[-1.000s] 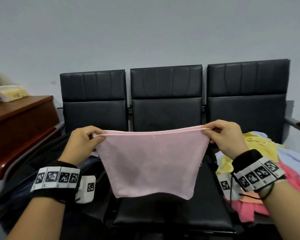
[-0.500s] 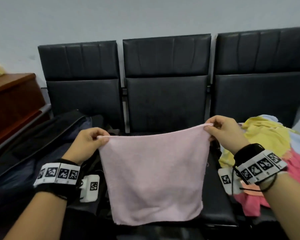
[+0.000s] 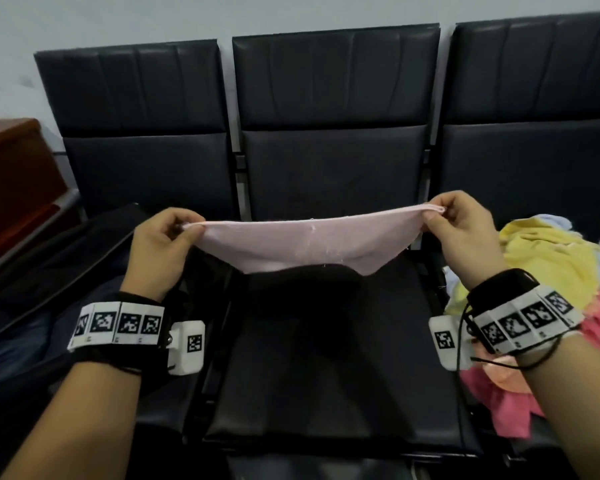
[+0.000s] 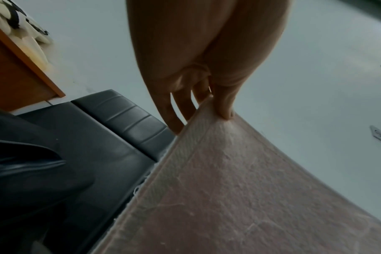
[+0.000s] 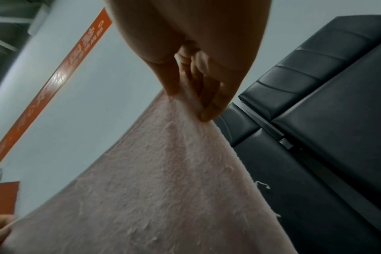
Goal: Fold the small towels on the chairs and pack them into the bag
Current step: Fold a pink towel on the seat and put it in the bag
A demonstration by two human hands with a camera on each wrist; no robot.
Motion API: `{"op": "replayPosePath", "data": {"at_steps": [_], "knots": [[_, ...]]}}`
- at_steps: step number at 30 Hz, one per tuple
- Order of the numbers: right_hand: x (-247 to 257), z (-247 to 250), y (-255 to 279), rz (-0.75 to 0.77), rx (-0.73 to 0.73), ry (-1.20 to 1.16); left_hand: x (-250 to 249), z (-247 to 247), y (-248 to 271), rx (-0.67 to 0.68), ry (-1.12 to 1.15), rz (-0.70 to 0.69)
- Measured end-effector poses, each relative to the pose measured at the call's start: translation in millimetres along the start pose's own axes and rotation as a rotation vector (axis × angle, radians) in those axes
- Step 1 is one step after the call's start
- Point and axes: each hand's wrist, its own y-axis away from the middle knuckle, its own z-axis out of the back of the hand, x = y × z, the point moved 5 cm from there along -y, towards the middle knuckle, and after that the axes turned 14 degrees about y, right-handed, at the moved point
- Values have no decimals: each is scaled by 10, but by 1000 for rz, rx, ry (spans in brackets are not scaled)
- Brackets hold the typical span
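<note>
A pink towel is being held stretched above the middle chair seat, one top corner being pinched by the left hand and the other by the right hand, while more towels are lying piled on the right chair.

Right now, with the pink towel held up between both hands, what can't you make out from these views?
- Towel lower edge: head view, it swings away from the camera, so I cannot tell whether it touches the seat.
- Bag: head view, dark, cut by the left edge; its opening is unclear.
- Towel pile: head view, cut by the right edge and hidden by the right hand; no count.
- Left hand grip: left wrist view, fingers hidden behind the towel.
</note>
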Motion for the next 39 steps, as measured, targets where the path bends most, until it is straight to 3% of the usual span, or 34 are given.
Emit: {"op": "replayPosePath", "data": {"at_steps": [9,16,29,39], "knots": [[-382,-11,618,-102,200,-50,339,-53,669,279,40,355],[-809,-266,986,-252,355,69,643,-224,1182,366,61,588],[-1605,-684,1277,-452,451,168,1340,-626,1348,422,-35,727],[-2059,-883,1392,-602,517,345,1883,-1072,1286,411,-235,691]]}}
